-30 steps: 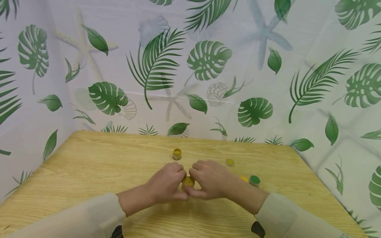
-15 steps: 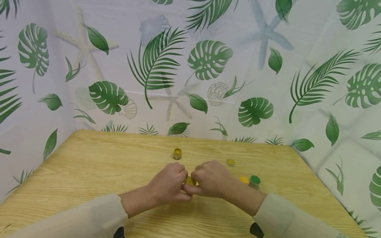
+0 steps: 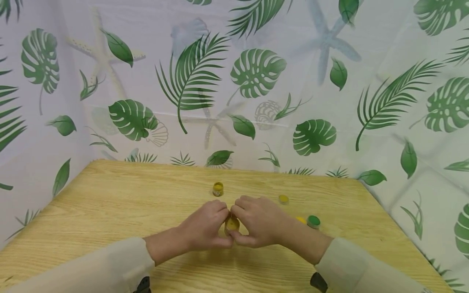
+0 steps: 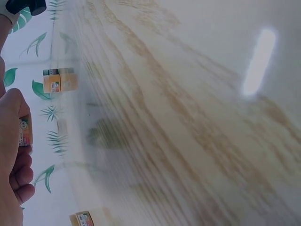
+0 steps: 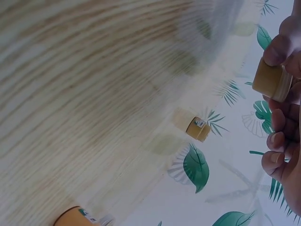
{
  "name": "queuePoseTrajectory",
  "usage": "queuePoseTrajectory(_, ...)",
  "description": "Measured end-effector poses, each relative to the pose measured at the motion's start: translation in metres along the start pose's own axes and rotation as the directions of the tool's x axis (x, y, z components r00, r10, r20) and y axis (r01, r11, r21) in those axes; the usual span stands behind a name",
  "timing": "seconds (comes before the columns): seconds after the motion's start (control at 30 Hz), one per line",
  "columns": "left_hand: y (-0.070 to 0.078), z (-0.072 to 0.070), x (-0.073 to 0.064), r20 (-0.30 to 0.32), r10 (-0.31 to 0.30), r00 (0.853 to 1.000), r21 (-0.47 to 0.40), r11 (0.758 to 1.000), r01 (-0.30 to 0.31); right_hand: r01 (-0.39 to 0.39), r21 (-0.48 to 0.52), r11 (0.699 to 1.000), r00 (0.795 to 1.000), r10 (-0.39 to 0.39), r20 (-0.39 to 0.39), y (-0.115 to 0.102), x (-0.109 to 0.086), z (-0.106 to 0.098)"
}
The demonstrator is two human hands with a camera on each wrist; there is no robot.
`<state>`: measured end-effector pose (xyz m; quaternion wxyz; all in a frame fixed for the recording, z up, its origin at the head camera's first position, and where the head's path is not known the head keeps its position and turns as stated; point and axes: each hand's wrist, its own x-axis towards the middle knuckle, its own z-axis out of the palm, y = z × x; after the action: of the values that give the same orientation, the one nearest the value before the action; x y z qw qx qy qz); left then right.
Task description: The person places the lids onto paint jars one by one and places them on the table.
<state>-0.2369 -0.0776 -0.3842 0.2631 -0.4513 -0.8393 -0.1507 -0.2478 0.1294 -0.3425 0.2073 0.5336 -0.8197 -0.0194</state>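
Observation:
A small paint jar with a mustard-yellow top [image 3: 232, 224] is between both hands over the middle of the table. My left hand [image 3: 205, 226] grips it from the left, fingers curled behind and thumb in front. From the other side my right hand [image 3: 258, 221] pinches it between thumb and fingers. In the right wrist view the jar's yellow-brown body [image 5: 267, 80] and clear rim show, tilted, in the right fingers. Only a strip of its label [image 4: 25, 132] appears beside the left hand in the left wrist view.
An open mustard-yellow paint jar [image 3: 218, 189] stands behind the hands. A round yellow lid [image 3: 283, 199] lies to its right. Beyond the right wrist are a yellow-topped jar [image 3: 301, 220], partly hidden, and a green-topped jar [image 3: 313, 221]. Leaf-patterned cloth [image 3: 256, 142] borders the wooden table [image 3: 128, 195].
The right thumb reached further left across the jar half a second ago and has drawn back to the right. The jar and both hands shifted slightly; the other jars stayed put.

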Motion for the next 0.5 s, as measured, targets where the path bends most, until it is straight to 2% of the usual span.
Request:
queuePoseTrajectory(0.23, 0.0045, -0.0010, 0.0029, 0.031, -0.037, 0.999, 0.039, 0.999, 0.035, -0.038, -0.037, 0.999, 0.999, 0.038, -0.015, -0.0013, 0.0021, 0.0021)
queuePoseTrajectory(0.5, 0.0089, -0.0001, 0.0055, 0.041, -0.054, 0.998, 0.043, 0.998, 0.052, -0.103, -0.030, 0.994, 0.994, 0.104, 0.022, -0.0056, 0.0045, 0.0066)
